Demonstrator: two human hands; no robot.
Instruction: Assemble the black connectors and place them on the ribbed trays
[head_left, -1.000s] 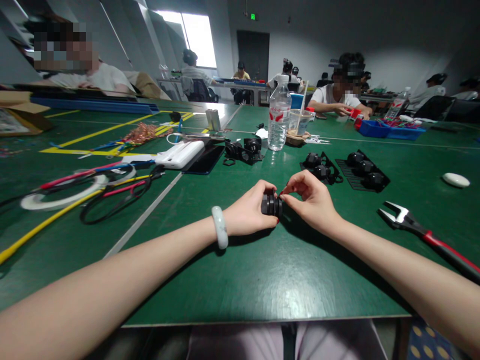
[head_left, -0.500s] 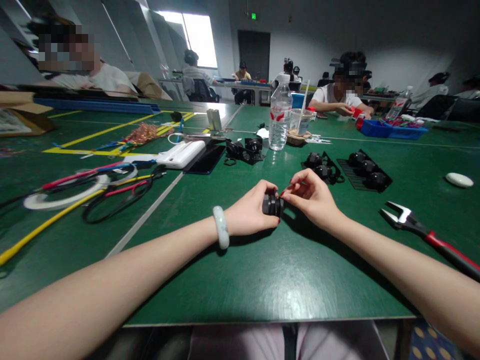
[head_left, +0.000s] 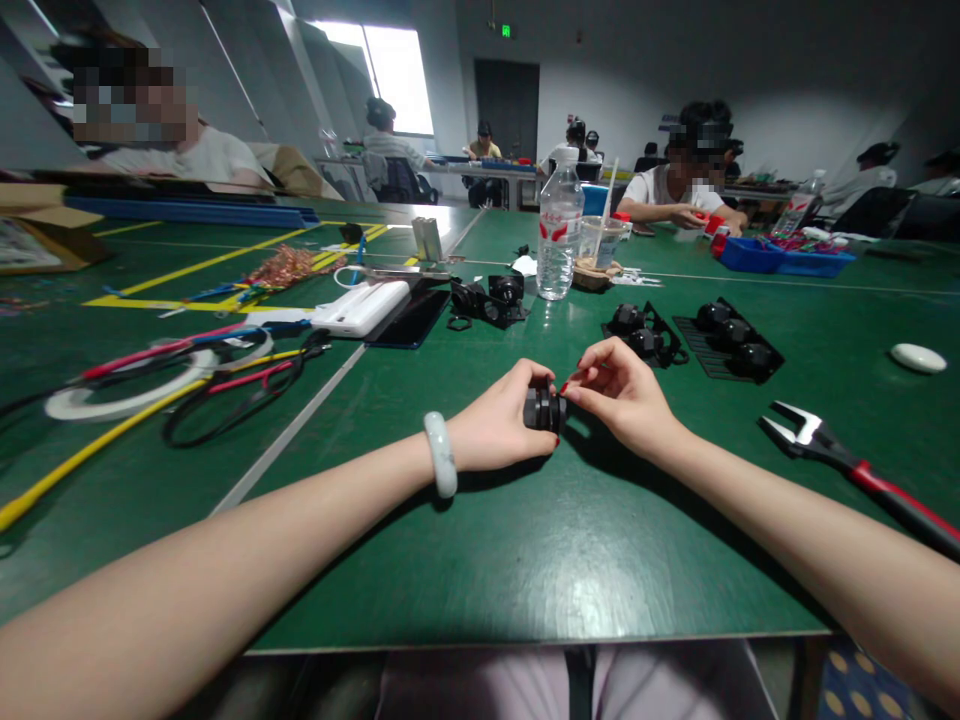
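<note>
My left hand (head_left: 504, 422) holds a black plastic cable gland (head_left: 545, 411) just above the green table, its thumb below and its fingers over the top. A pale bangle (head_left: 440, 455) sits on that wrist. Thumb and index finger of my right hand (head_left: 619, 392) are pinched together at the gland's upper right edge; whether they grip its rim or something small there, I cannot tell. Beyond the right hand lie a black plate with glands (head_left: 646, 335) and another ribbed plate (head_left: 729, 340) carrying three glands.
An adjustable wrench (head_left: 847, 460) and a white oval object (head_left: 918, 358) lie at right. Ahead stand a water bottle (head_left: 559, 230) and a cup (head_left: 600, 240). Cables (head_left: 150, 440), a white power bank (head_left: 364, 308) and more black parts (head_left: 491, 300) lie left. Co-workers sit beyond.
Both hands and the black cable gland stay almost in the same place. The view has shifted very slightly.
</note>
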